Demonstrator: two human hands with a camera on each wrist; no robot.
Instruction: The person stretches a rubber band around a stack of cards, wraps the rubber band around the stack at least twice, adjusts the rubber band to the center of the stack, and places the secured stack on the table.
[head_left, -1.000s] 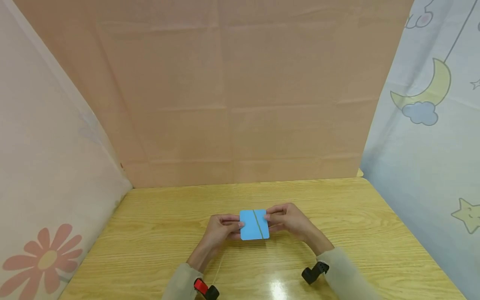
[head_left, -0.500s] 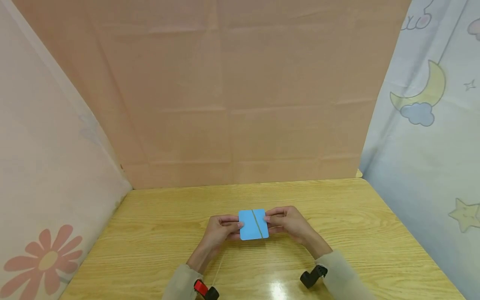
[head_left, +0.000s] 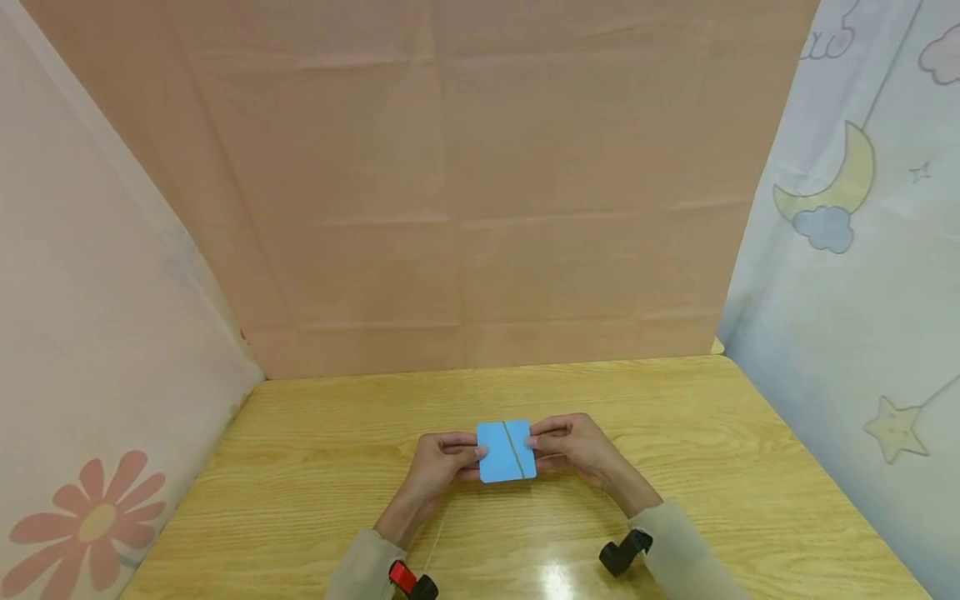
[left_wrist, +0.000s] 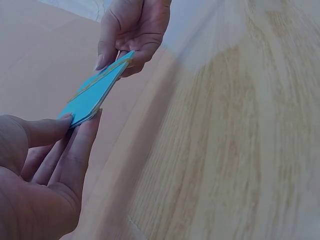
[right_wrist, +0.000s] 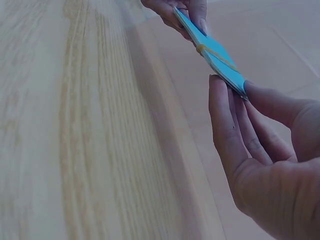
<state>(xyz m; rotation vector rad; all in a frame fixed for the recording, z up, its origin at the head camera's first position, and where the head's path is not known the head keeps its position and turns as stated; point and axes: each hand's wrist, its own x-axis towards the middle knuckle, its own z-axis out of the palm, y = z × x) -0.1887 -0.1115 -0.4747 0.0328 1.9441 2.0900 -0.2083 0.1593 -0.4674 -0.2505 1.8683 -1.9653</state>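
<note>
Counter (head_left: 345, 475) fills the near part of my head view, with a tan cloth (head_left: 450, 208) hanging along its far edge. Above the counter I see a thin blue stack (head_left: 492, 458), probably cards, held clear of it, and a rubber band (head_left: 513, 450) slanting across its face from the middle of the far edge to the right of the near edge. The left hand (head_left: 438, 462) pinches its left side, the right hand (head_left: 581, 446) its right side.

My left wrist view shows the left hand's grip narrowed to the thickness of the blue stack, thumb on the face and fingers underneath. Layers show along the edge.

My right wrist view shows the right hand's grip just as narrow, thumb above and fingers below; the rubber band bends round the side edge here.

As for progress, I judge the banding done: the rubber band lies snug around the blue stack, which is off the counter between both hands. Putting it down is not yet done, and neither thumb is on the rubber band.
</note>
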